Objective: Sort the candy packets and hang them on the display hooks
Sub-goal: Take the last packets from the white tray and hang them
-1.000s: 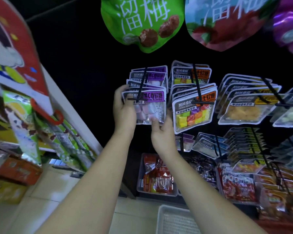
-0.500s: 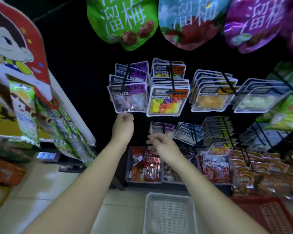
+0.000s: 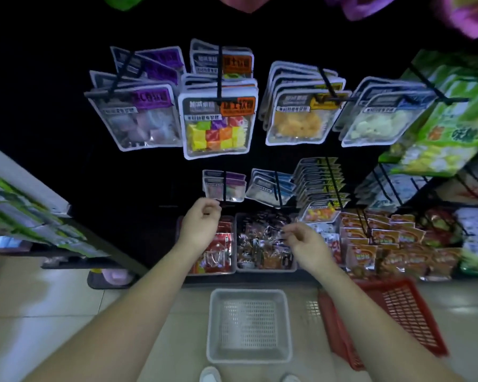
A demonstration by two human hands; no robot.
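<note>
Clear candy packets hang on black hooks across the dark display. A purple-labelled packet (image 3: 138, 117) hangs at upper left, next to an orange-labelled packet (image 3: 217, 125) of coloured cubes. Further right hang a yellow-candy packet (image 3: 298, 119) and a pale-candy packet (image 3: 375, 119). Below them is a small purple-labelled packet (image 3: 224, 186) on a lower hook. My left hand (image 3: 200, 224) hovers just under that packet, fingers curled, holding nothing. My right hand (image 3: 307, 241) is lower and to the right, over the bins, fingers loosely apart and empty.
A grey mesh basket (image 3: 249, 357) sits on the tiled floor at my feet, with a red basket (image 3: 398, 304) beside it on the right. Grey bins (image 3: 236, 244) of wrapped snacks stand under the hooks. Red packets (image 3: 384, 238) crowd the lower right; a shelf (image 3: 25, 202) juts in from the left.
Both hands let go of the upper purple-labelled packet and dropped down toward the lower hooks and bins. The view tilted downward, bringing the floor baskets into sight.
</note>
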